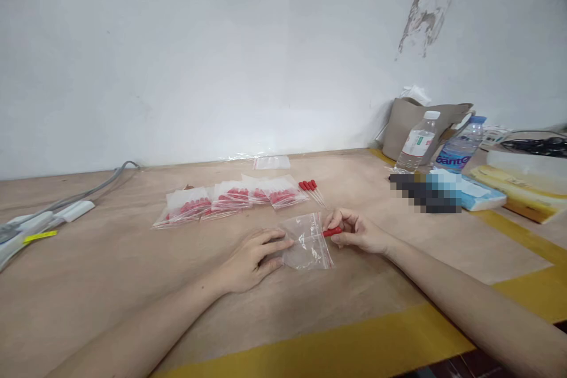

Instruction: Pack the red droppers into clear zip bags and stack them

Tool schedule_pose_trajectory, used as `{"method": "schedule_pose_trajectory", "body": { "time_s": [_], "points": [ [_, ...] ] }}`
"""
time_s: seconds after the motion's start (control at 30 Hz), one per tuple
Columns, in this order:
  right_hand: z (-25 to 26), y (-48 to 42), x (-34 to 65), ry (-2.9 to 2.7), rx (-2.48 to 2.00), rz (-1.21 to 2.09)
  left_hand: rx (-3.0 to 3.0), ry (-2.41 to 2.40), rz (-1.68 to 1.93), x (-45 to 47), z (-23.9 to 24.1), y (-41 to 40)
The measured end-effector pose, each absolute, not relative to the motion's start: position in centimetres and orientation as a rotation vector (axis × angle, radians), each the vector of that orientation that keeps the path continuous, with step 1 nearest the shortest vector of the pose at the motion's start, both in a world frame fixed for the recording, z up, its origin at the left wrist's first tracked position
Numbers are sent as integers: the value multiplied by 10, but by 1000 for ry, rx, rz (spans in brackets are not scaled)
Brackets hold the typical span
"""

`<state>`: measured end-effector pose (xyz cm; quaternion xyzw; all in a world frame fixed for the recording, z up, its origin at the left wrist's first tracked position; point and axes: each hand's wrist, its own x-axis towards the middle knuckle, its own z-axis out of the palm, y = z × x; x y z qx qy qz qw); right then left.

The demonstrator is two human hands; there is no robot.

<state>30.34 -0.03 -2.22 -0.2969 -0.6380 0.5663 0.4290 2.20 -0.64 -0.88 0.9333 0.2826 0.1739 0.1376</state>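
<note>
My left hand [257, 257] pinches the closed end of a clear zip-lock bag [305, 254] that lies flat on the table. At the bag's red-lined mouth, my right hand [354, 231] grips a dropper by its red bulb [333, 231]. Its thin pale stem points left into the bag, and the bulb is still outside. Just behind my right hand lie several loose droppers [311, 187], red bulbs away from me. Farther left, several filled zip-lock bags [230, 195] with red-bulbed droppers overlap in a row.
A flat clear bag [272, 162] lies by the wall. On the right stand two water bottles [416, 144], a grey-brown bag [394, 130], a blue packet [476, 192] and a yellow packet [522, 195]. A power strip [39, 221] with a grey cable is at left. Yellow tape [310, 345] edges the table.
</note>
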Motion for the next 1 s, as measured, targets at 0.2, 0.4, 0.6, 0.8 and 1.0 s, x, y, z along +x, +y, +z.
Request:
{"method": "schedule_pose_trajectory", "body": {
  "time_s": [0.2, 0.4, 0.6, 0.8, 1.0],
  "points": [
    [-30, 6, 308, -1602, -790, 1469, 2846, 653, 412, 20, -8, -3],
    [-25, 5, 303, -1652, -827, 1527, 2878, 583, 308, 21, -4, -3],
    [-24, 8, 300, -1669, -891, 1426, 2870, 669, 297, 20, -4, -4],
    [-26, 10, 289, -1796, -1003, 1287, 2922, 645, 223, 21, -2, -2],
    [-18, 3, 282, -2029, -1050, 1073, 2905, 618, 244, 22, -3, -2]
  ]
}}
